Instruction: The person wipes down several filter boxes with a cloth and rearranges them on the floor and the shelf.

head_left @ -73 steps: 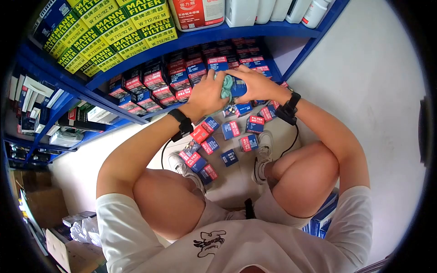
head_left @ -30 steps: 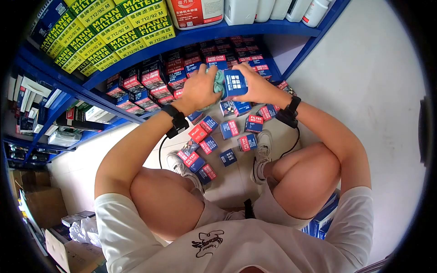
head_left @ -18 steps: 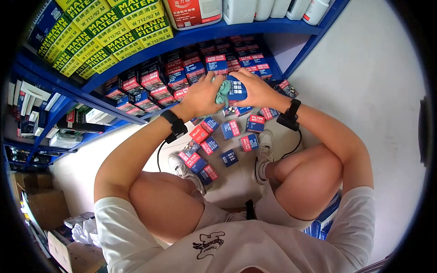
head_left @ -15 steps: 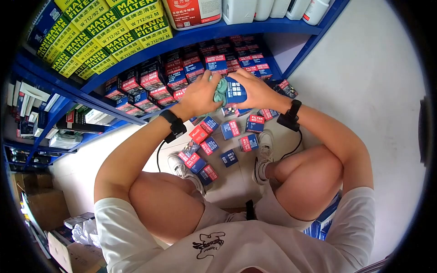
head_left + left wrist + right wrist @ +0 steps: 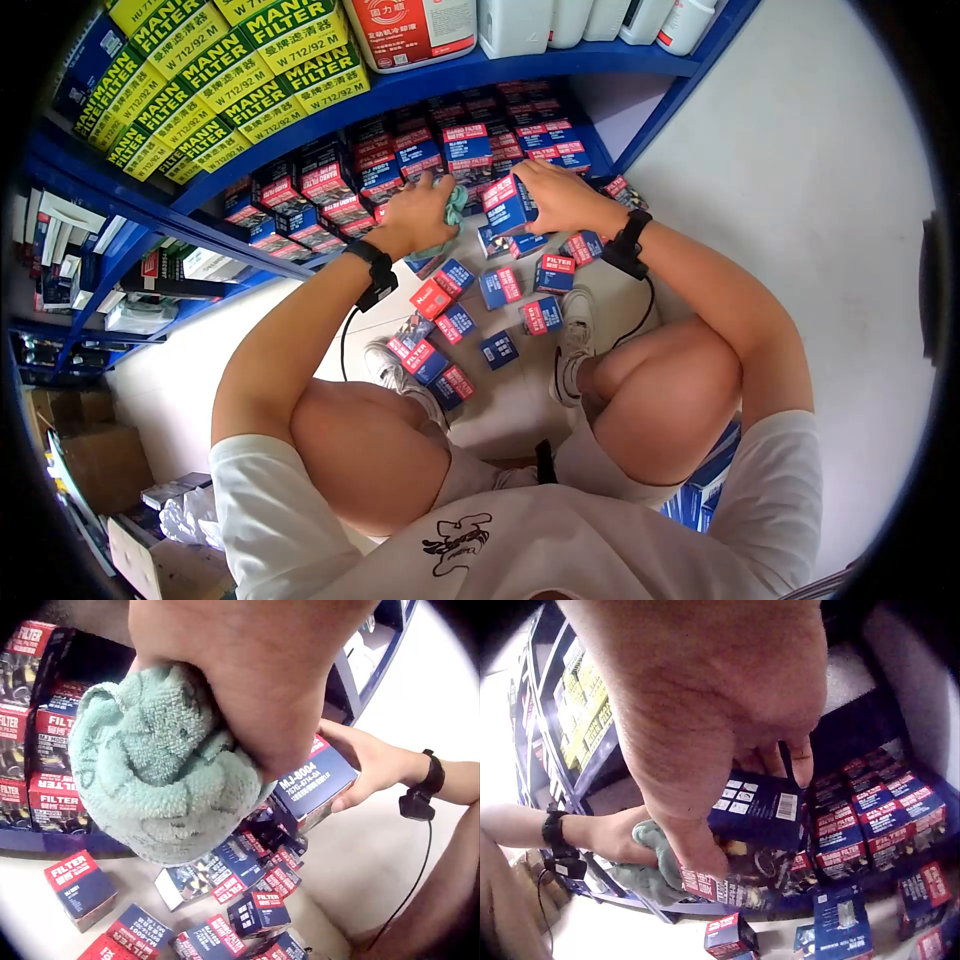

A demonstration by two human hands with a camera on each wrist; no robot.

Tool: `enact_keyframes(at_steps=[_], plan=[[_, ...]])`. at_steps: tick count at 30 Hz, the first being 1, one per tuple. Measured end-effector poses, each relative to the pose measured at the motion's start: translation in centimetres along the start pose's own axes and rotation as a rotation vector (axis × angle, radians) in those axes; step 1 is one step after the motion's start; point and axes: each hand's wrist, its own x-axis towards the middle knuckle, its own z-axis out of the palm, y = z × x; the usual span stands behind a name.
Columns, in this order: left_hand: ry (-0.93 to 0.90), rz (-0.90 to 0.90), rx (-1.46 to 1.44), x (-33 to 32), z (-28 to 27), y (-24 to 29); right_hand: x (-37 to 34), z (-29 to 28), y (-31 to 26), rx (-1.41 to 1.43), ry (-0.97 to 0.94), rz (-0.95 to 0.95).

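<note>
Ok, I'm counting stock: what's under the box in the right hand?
Below the held box, filter boxes show partly covered on the floor. Whether it hides others completely can't be told.

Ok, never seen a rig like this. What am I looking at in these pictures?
No robot here: a person works with two bare hands. The head picture looks down from a camera on the head; the other two come from cameras strapped to the wrists, each facing its own hand's work. The left hand holds a bunched green cloth. The right hand grips a blue and red filter box between thumb and fingers. Similar loose boxes lie on the floor, between and ahead of the shoes, with more stacked boxes under the blue shelf.
</note>
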Motion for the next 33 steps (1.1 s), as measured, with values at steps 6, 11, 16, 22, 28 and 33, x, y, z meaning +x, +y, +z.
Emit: enact_keyframes(at_steps=[6,11,16,22,28,33], plan=[[-0.110,-0.073,0.060,0.1,1.0,-1.2,-0.5,1.5,3.1,-0.061,-0.165,0.209],[-0.162,-0.111,0.034,1.0,1.2,-1.1,-0.1,1.9,3.0,-0.049,-0.131,0.286],[-0.131,-0.122,0.048,1.5,1.8,-1.4,0.7,2.6,3.3,-0.040,-0.125,0.345],[-0.257,-0.101,0.094,1.3,2.1,-1.0,2.2,4.9,4.6,-0.059,-0.072,0.431],[-0.304,-0.109,0.036,0.6,1.9,-0.7,2.4,7.0,6.1,-0.144,-0.049,0.456],[-0.299,-0.087,0.051,0.2,2.7,-1.1,2.9,8.5,6.1,-0.091,-0.127,0.443]])
